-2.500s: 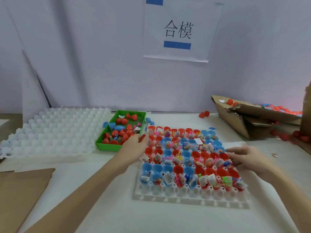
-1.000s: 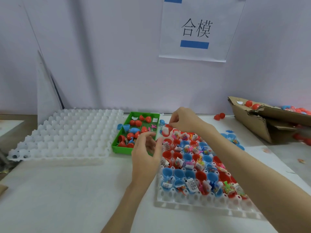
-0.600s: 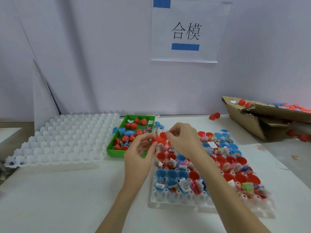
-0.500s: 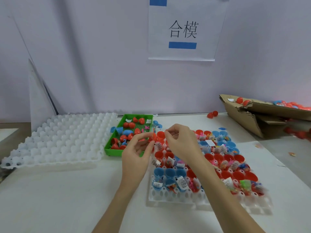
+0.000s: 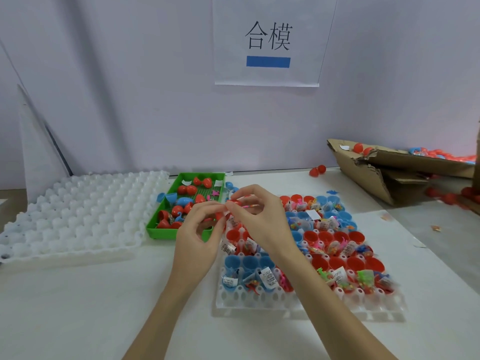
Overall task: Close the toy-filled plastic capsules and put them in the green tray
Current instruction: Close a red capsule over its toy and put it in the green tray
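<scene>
Above the gap between the green tray [image 5: 158,231] and the white holder [image 5: 259,302] of open capsules, the left hand [image 5: 198,236] and right hand [image 5: 262,219] both pinch a red capsule [image 5: 233,203] between curled fingertips.

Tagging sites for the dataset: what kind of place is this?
Likely a small toy-packing workstation, not a home. A white grid tray holds rows of toy-filled capsule halves, a cardboard box holds more capsules, and a printed sign hangs on the wall.
</scene>
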